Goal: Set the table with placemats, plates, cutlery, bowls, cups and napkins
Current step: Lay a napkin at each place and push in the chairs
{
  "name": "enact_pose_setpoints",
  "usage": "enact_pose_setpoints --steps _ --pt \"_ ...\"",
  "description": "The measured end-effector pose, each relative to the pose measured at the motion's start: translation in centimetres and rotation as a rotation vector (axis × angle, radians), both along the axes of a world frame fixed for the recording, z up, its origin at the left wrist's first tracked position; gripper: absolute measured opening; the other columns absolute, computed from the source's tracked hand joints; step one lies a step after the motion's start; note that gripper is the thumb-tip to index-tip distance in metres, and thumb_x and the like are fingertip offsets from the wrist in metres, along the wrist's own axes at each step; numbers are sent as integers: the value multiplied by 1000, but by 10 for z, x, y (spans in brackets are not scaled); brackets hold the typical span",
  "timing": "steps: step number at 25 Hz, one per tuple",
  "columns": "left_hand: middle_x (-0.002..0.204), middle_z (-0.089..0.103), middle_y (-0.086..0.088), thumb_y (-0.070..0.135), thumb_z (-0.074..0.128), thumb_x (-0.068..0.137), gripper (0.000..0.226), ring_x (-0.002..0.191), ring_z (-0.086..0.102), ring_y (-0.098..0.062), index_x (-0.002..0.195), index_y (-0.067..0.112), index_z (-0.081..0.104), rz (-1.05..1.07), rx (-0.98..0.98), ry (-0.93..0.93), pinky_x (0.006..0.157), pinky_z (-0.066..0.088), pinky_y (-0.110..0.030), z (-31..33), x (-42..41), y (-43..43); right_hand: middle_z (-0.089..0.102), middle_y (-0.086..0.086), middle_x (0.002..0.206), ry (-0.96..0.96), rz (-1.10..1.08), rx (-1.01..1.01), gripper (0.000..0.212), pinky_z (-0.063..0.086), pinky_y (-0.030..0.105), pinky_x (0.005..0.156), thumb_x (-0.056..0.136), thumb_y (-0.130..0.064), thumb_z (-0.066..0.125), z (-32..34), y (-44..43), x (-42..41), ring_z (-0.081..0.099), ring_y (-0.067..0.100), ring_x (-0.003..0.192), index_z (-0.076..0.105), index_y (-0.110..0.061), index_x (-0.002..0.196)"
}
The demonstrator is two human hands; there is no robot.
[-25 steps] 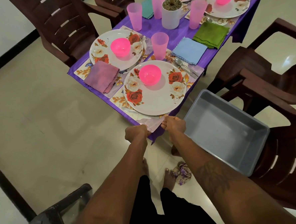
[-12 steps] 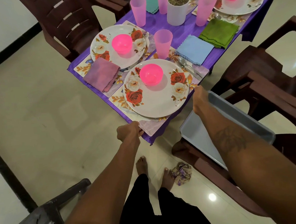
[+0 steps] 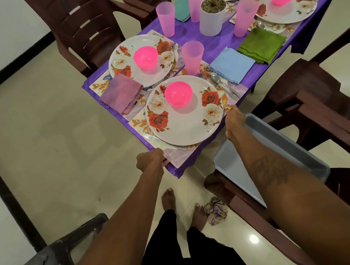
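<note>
Head view — both hands at the nearest placemat's edge.
Left hand [image 3: 151,160] has its fingers curled round the near corner of the placemat [image 3: 177,155]. Right hand [image 3: 233,119] sits further along the same edge, just beside the plate [image 3: 185,119] — whether it pinches or only touches, I cannot tell. The mat lies ahead of both hands on the table [image 3: 205,34], so squaring it probably means a two-handed slide.

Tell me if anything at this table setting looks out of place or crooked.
The nearest placemat overhangs the near edge of the table, where the left hand pinches its corner. A crumpled patterned scrap also lies on the floor beside the bare feet.
</note>
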State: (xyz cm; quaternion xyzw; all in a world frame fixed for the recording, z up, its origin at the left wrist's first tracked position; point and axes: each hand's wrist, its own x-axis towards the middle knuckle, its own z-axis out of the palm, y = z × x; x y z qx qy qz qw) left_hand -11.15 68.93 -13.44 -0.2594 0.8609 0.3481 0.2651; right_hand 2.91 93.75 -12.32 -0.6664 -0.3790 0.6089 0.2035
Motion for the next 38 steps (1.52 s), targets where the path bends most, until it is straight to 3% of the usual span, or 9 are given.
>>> enact_pose_setpoints --steps 8,11,13,16,21,26,29,32,38 --pt "98 73 -9 30 90 73 47 73 75 -27 108 9 68 -92 -55 45 71 65 -37 2 1 1 74 5 112 -72 31 -27 41 62 35 77 102 -49 48 -6 7 -4 74 25 94 65 -18 122" --pt "102 73 -9 29 90 72 46 80 76 -27 107 9 68 -156 -67 108 75 65 -38 5 2 2 63 17 133 -203 224 93 42 56 33 79 104 -29 43 -4 8 -6 65 36 115 55 -12 140" --pt "101 73 -8 29 90 74 45 81 76 -26 106 7 67 -200 -103 134 76 64 -35 9 3 1 58 11 138 -416 397 211 43 57 38 89 102 -34 46 -5 6 -7 61 32 121 52 -20 143" --pt "94 74 -7 28 85 81 34 82 74 -24 103 5 74 -283 -127 223 74 59 -28 17 0 -1 59 6 137 -452 391 410 41 58 47 97 97 -36 62 -7 -9 -9 61 28 124 60 -20 134" --pt "98 78 -7 17 74 93 17 85 73 -20 106 8 80 -389 12 423 76 52 -23 24 -7 -2 68 6 126 -376 265 384 41 62 39 82 88 -29 77 -11 -33 -4 70 26 112 65 -19 126" --pt "106 76 -9 33 83 85 36 94 74 -25 109 8 77 -291 3 324 70 47 -25 27 -22 13 66 6 128 -391 280 388 45 48 19 62 87 -25 79 -6 -43 -4 68 24 114 61 -15 127" --pt "105 75 -9 44 90 73 54 94 74 -27 108 7 72 -281 -49 262 70 54 -31 26 -32 16 66 7 129 -374 271 397 47 47 22 71 88 -21 78 1 -52 -6 65 24 117 59 -11 130" --pt "107 74 -11 36 91 74 48 94 74 -28 108 7 73 -361 -49 326 77 60 -36 26 -37 16 67 8 130 -384 250 390 43 45 24 75 93 -21 74 5 -60 -7 64 24 120 59 -10 132" --pt "112 74 -11 29 90 78 42 98 73 -28 111 9 74 -346 -25 326 79 57 -33 28 -38 7 70 4 126 -370 250 394 39 38 10 59 94 -26 74 1 -71 -9 68 22 116 65 -13 129"
